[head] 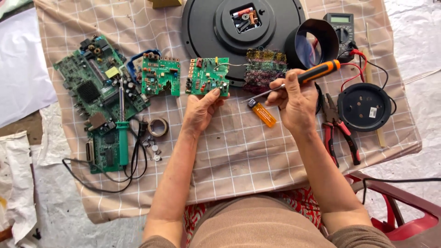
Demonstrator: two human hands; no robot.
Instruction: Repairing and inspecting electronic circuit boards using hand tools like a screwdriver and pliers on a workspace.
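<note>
My left hand grips a small green circuit board by its lower edge, holding it over the checked cloth. My right hand is closed around a screwdriver with an orange and black handle; its metal shaft points left and down toward the board's lower right corner. An orange lighter lies on the cloth between my two hands. A dark multicoloured patch of fabric lies just right of the board.
Left: a large green board, a smaller green board, a green-handled soldering iron, a tape roll. Behind: a black clock back, a black cylinder, a multimeter. Right: red pliers, a round black base, a red chair.
</note>
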